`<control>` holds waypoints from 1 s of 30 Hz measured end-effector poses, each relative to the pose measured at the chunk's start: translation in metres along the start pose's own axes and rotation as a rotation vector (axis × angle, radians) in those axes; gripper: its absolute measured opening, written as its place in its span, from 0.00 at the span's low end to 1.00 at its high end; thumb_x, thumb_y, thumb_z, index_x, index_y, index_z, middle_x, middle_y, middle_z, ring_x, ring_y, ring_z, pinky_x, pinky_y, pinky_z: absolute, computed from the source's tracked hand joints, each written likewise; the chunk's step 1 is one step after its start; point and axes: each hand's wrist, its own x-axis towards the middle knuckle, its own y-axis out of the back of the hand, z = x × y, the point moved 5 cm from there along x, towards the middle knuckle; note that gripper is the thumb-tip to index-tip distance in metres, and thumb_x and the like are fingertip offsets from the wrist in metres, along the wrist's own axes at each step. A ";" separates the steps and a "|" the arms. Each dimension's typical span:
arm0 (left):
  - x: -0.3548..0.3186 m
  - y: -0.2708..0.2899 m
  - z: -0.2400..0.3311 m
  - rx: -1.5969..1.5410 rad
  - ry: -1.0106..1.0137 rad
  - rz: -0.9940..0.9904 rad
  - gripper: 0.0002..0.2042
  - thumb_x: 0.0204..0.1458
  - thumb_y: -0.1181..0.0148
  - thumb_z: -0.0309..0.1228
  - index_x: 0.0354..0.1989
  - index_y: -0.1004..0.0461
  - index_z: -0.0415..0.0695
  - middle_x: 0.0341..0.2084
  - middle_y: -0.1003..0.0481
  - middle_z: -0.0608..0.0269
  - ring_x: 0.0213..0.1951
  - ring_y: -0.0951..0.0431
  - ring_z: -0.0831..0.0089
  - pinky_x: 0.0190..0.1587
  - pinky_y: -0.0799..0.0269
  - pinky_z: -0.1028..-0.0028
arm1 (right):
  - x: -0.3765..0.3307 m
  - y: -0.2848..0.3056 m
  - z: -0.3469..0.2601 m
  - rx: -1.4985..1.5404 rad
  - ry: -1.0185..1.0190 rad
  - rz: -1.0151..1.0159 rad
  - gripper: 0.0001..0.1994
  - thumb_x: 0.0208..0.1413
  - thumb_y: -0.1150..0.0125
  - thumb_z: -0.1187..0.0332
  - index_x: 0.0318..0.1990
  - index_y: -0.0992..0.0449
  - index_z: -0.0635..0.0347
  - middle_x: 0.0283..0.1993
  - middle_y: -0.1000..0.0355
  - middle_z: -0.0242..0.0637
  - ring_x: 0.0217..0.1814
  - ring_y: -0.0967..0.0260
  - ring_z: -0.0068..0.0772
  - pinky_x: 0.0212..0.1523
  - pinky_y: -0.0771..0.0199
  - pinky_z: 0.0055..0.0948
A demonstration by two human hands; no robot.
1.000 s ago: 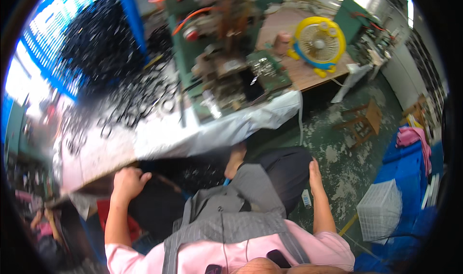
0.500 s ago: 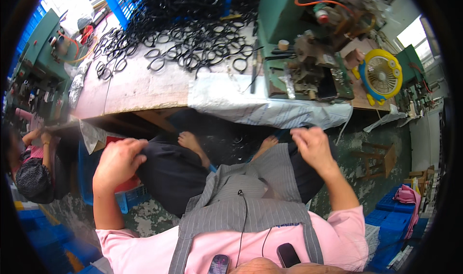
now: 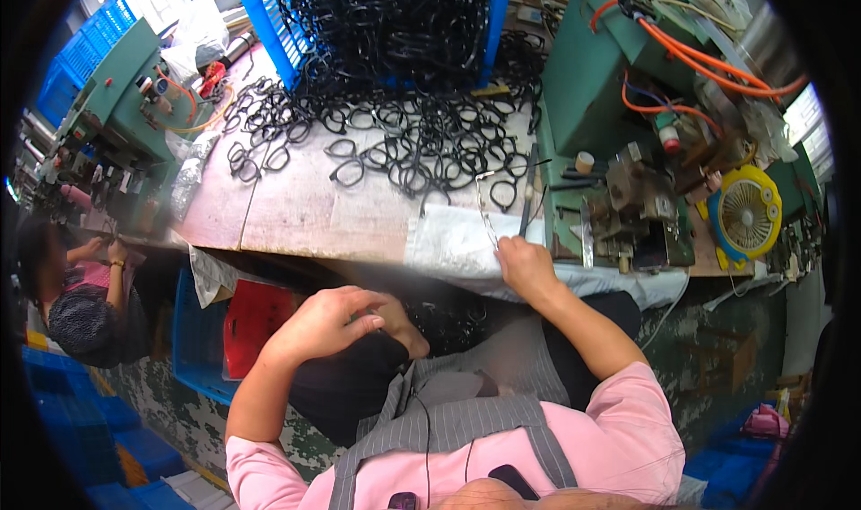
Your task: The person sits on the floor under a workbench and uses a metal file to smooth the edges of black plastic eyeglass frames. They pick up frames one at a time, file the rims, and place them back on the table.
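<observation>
My left hand [image 3: 330, 323] hovers over my lap with its fingers curled, next to a heap of black plastic loops [image 3: 450, 320] lying between my knees; whether it grips any is hidden. My right hand [image 3: 526, 270] rests on the front edge of the workbench [image 3: 296, 214], knuckles up, on a white plastic sheet [image 3: 453, 241]. A thin metal strip [image 3: 488, 216] lies on the sheet just beyond its fingertips. Many more black loops [image 3: 404, 142] are spread across the bench top.
A blue crate [image 3: 269, 17] full of black loops stands at the back. A green machine [image 3: 592, 88] with orange hoses [image 3: 708, 57] fills the right side, with a yellow fan [image 3: 746, 214] beyond. Under the bench sit a red box [image 3: 256, 317] and a blue crate [image 3: 193, 340]. Another person [image 3: 76, 299] works at the left.
The view has tipped further toward the bench. My right hand rose from my knee to the bench edge. My left hand moved inward over my lap.
</observation>
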 end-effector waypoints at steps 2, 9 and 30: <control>0.015 -0.002 -0.010 -0.056 0.010 0.051 0.13 0.54 0.40 0.31 0.46 0.24 0.41 0.33 0.22 0.53 0.33 0.21 0.63 0.38 0.26 0.68 | -0.001 0.014 0.000 0.042 0.121 0.088 0.04 0.46 0.43 0.74 0.28 0.32 0.58 0.23 0.35 0.40 0.23 0.31 0.46 0.23 0.30 0.39; 0.137 -0.012 -0.049 -0.580 0.309 0.189 0.15 0.63 0.51 0.36 0.50 0.26 0.38 0.28 0.27 0.70 0.24 0.36 0.84 0.27 0.36 0.83 | 0.004 0.079 -0.005 0.169 0.581 0.276 0.11 0.43 0.41 0.74 0.38 0.26 0.63 0.28 0.32 0.32 0.24 0.32 0.30 0.24 0.31 0.27; 0.057 -0.023 0.060 -0.127 -0.365 0.576 0.04 0.43 0.33 0.24 0.26 0.22 0.39 0.18 0.28 0.59 0.20 0.29 0.66 0.25 0.33 0.72 | -0.035 0.131 -0.023 0.325 0.171 0.415 0.08 0.46 0.32 0.72 0.31 0.26 0.62 0.22 0.30 0.34 0.18 0.33 0.32 0.19 0.33 0.29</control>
